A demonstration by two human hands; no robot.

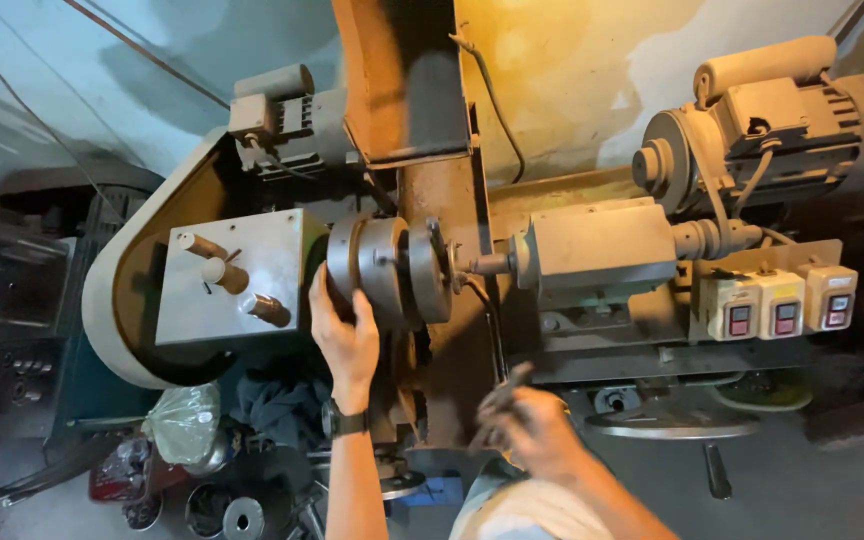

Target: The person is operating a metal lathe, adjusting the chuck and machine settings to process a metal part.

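Warm yellow light falls on the wall (572, 70) behind my machine, while the left side and floor sit dim and bluish. My right hand (527, 425) smears with motion blur. Deep shadow lies under the belt guard (102, 290). Edges look soft.

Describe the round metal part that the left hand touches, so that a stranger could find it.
Start at the grey lathe in the middle. Left of its centre sits the chuck, a thick steel drum under the left hand. Unlike the flat plate with three handles beside it, it is round and stepped.
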